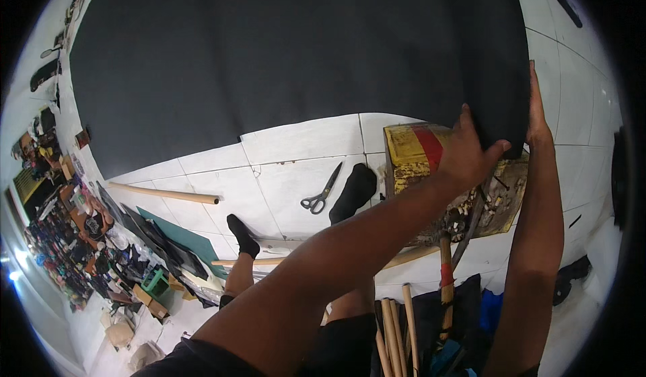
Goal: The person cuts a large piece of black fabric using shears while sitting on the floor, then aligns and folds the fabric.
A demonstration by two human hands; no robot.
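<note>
Left grip (pixel 473 149) is resting with thumb and finger wide apart on the black sheet (pixel 303 47) at its near right corner, while the right grip (pixel 537 118) is lying along its right edge, though I can't tell whether it's pinching. That sheet is stretching over the tiled floor (pixel 303 138), its near edge overlapping a yellow box (pixel 406 149), with scissors (pixel 321 192) lying just short of that edge.

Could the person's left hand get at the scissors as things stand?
Probably yes: the scissors lie uncovered on the floor tiles. The left hand, at the black sheet, would likely need to leave it and pass the black-socked foot beside them.
</note>
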